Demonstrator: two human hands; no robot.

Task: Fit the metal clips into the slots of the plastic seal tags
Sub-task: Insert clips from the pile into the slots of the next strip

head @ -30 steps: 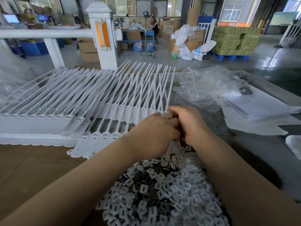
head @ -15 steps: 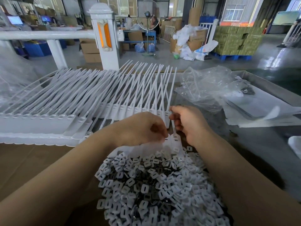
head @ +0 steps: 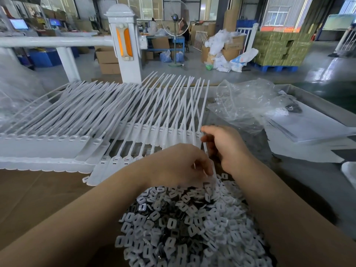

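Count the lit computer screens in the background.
2. Both sit at the far left rear: the left screen near the picture's edge, the right screen further in. Others may be hidden behind clutter.

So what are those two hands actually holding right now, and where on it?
The right hand pinches one white seal tag by its strap. The left hand curls over the clip pile; its grip is hidden.
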